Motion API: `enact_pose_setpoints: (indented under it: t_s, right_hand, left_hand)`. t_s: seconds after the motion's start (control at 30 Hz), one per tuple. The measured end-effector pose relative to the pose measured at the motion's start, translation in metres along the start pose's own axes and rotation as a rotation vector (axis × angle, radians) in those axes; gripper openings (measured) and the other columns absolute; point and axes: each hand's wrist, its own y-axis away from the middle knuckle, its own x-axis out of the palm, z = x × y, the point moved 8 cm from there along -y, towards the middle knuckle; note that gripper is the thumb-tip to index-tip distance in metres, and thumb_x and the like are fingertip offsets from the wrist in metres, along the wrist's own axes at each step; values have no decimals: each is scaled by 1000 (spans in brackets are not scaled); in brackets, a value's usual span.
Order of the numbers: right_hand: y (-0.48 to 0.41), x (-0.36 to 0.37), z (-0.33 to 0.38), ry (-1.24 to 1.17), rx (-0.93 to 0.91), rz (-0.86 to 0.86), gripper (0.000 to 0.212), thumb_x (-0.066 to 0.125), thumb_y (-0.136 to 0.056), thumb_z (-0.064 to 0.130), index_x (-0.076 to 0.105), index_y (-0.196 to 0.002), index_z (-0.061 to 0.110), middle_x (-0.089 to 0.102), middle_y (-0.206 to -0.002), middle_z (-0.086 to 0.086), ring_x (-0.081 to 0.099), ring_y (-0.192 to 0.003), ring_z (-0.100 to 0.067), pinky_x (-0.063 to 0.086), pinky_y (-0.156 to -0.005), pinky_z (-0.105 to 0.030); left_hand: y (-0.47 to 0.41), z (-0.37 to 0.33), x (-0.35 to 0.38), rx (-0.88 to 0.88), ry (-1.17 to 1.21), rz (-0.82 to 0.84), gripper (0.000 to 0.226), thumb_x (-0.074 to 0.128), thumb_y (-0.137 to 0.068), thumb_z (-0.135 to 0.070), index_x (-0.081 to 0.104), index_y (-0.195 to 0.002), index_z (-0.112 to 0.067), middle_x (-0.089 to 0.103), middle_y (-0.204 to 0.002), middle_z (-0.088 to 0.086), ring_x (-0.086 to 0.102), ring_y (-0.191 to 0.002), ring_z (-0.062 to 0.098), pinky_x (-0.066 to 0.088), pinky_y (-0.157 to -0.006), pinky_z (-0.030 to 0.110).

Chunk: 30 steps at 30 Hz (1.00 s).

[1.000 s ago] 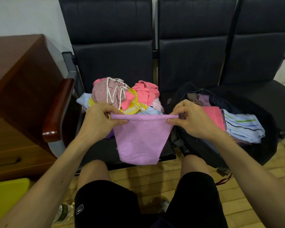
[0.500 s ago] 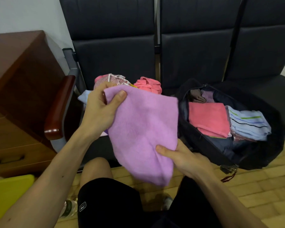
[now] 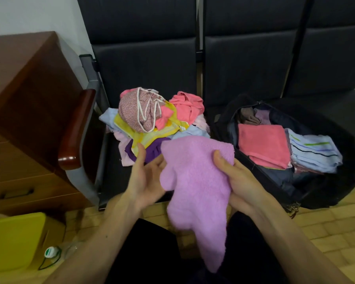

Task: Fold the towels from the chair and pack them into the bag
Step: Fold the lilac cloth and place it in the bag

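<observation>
Dark padded seats line the wall, with a wood cabinet (image 3: 29,119) at far left. On the chair (image 3: 143,64) lies the pile (image 3: 152,124) of unfolded towels. Just in front, the left hand (image 3: 146,179) is spread, thumb up and clear, fingers reaching flat under the lilac towel (image 3: 195,181). The right hand (image 3: 240,181) clamps its right side, thumb on top. It hangs crumpled above the knees, tail drooping. The bag (image 3: 336,181) stands open at right, folded towels inside. With only one firm grip, the limp cloth could slide to the floor, or fold crooked because no corners are matched.
</observation>
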Motion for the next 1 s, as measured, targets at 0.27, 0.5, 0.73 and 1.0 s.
enact_pose_setpoints:
  t_s: [0.27,0.5,0.73,1.0]
  right_hand:
    - [-5,2,1,-222,48,206,78,102,-35,27,75,-104,3,71,-109,-19,71,-98,-29,60,-76,-40]
    - [-12,-41,-12,223,199,-91,44,79,-71,7,68,-113,-1,74,-104,-15,72,-89,-22,62,-71,-35]
    - [-22,-31,76,718,-264,-254,60,81,-76,13,47,-124,23,66,-103,-2,69,-85,-10,55,-61,-19]
    - [-41,34,132,1112,-427,-65,53,84,-73,8,64,-121,16,67,-115,1,66,-104,-12,58,-89,-32]
  left_hand:
    - [17,25,28,-147,-5,239,75,77,-83,-43,49,-142,-5,65,-119,18,67,-103,35,57,-81,44]
    - [8,-29,-4,261,-474,-167,82,69,-80,1,37,-150,-29,74,-114,0,72,-98,17,58,-74,28]
    - [25,-82,47,556,-984,-131,77,73,-77,-25,42,-148,-29,65,-120,-22,64,-114,5,56,-89,24]
    - [29,-150,89,717,-1173,-182,63,75,-80,-19,54,-139,-27,60,-121,-24,63,-107,-5,54,-84,15]
